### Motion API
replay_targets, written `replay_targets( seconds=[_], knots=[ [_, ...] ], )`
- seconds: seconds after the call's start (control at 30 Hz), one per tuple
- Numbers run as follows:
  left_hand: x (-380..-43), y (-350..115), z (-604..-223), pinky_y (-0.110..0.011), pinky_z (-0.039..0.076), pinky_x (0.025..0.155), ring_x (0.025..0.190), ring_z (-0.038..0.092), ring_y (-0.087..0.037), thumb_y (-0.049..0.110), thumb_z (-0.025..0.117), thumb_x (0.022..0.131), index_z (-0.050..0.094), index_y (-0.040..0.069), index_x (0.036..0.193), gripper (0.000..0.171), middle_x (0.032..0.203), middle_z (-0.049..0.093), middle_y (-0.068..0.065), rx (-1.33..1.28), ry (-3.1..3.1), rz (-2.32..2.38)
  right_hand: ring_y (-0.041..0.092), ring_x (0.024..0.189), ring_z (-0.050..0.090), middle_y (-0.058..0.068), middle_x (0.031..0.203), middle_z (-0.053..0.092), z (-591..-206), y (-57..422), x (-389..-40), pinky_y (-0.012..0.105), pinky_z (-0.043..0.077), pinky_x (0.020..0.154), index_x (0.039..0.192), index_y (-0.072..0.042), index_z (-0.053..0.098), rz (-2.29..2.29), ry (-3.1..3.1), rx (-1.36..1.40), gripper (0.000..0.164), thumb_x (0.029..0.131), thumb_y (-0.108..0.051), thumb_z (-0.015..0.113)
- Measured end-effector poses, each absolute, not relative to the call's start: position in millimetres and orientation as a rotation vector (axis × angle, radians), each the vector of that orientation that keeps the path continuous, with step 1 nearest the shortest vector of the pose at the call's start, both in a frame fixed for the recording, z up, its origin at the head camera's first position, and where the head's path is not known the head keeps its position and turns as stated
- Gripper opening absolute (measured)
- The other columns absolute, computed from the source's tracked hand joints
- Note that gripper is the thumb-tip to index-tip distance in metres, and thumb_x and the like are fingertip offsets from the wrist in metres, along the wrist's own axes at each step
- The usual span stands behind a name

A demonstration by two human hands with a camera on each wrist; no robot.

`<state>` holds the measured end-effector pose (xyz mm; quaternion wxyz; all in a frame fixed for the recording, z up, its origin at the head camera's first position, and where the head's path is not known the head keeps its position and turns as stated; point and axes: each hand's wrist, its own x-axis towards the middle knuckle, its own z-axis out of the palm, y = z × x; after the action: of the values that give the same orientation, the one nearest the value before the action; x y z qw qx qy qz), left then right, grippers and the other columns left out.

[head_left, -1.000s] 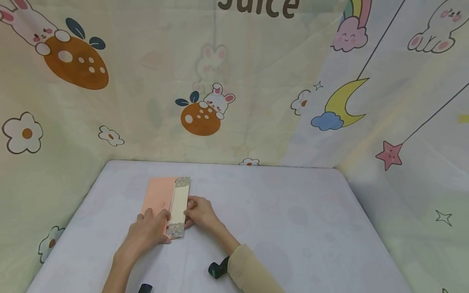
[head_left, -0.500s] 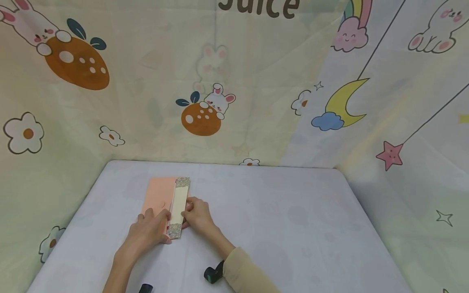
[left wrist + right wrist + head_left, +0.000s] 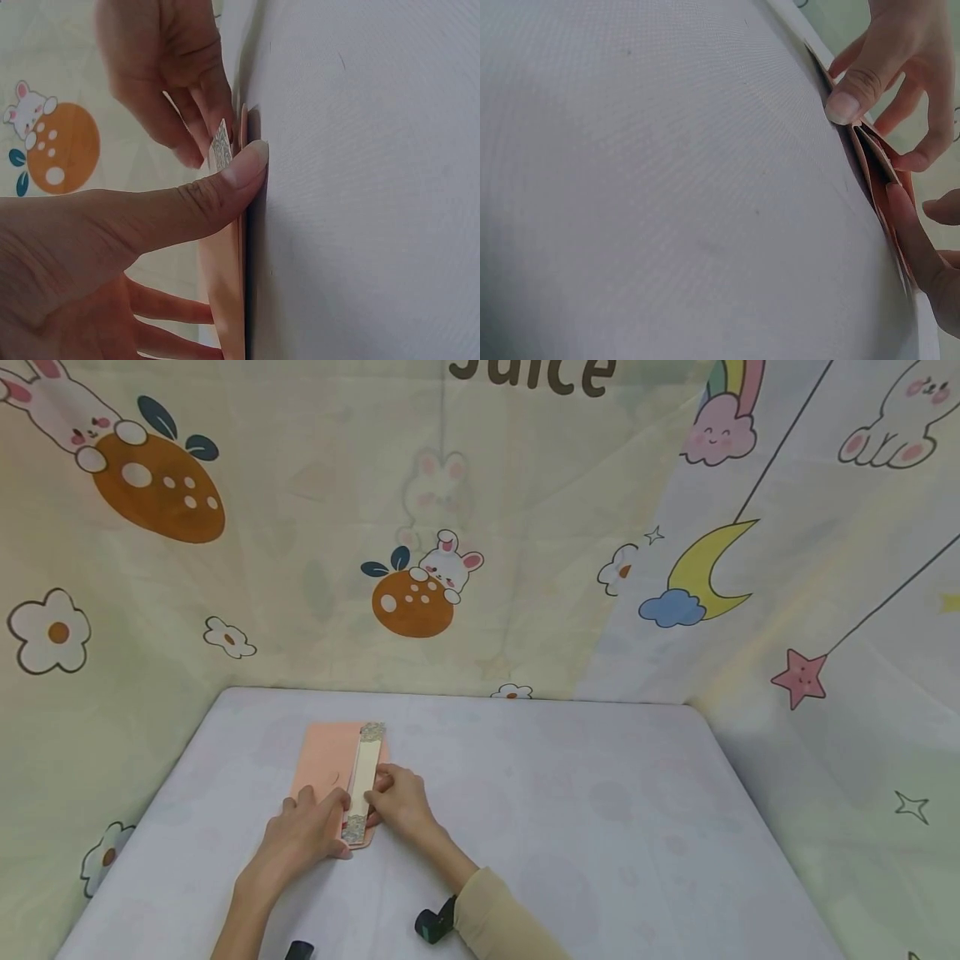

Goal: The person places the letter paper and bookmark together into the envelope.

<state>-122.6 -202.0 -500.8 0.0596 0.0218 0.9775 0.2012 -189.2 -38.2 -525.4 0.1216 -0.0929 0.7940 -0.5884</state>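
A flat peach folded card (image 3: 326,752) lies on the white table, left of centre. Along its right side runs a cream flap (image 3: 365,768) with grey speckled ends, tilted up from the card. My right hand (image 3: 401,802) pinches the flap's outer edge with thumb and fingers. Pressing on the card's lower part is my left hand (image 3: 303,827), its fingers spread over the top and its thumb at the near edge. In the left wrist view a speckled end (image 3: 221,150) pokes up beyond that thumb. A gap shows between the card's layers in the right wrist view.
The white table (image 3: 600,827) spreads to the right of the hands. Black devices (image 3: 433,925) show by the wrists, one beside a beige sleeve (image 3: 510,918). Printed fabric walls (image 3: 525,610) stand around the back and sides.
The flap has tipped up and leftward, looking narrower, and peach shows beneath its right edge. My right hand has shifted slightly left with it; the left hand stays in place.
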Motion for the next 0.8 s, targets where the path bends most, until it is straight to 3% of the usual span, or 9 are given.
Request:
replay_targets(
  seconds=[0.53,0.8],
  knots=[
    [-122.1,-200.7,-497.5,-0.038,0.040,0.058,0.080,0.046,-0.030,0.031,0.097,0.063,0.060,0.024,0.116,0.065,0.099,0.049,-0.015,0.082,2.967,0.624,0.029,0.066,0.075,0.005,0.084,0.068,-520.2,-42.1,-184.2,0.032,0.060,0.057,0.128,0.012,0.063,-1.782,2.156,-0.253,0.039,0.089,0.008,0.065],
    [-122.3,-201.3,-497.4,-0.043,0.044,0.060,0.082,0.049,-0.033,0.032,0.096,0.064,0.060,0.024,0.115,0.064,0.101,0.050,-0.016,0.074,2.959,0.622,0.028,0.066,0.076,0.003,0.084,0.068,-519.8,-43.5,-181.7,0.030,0.060,0.059,0.123,0.012,0.066,-1.753,2.171,-0.278,0.034,0.090,0.005,0.065]
  ],
)
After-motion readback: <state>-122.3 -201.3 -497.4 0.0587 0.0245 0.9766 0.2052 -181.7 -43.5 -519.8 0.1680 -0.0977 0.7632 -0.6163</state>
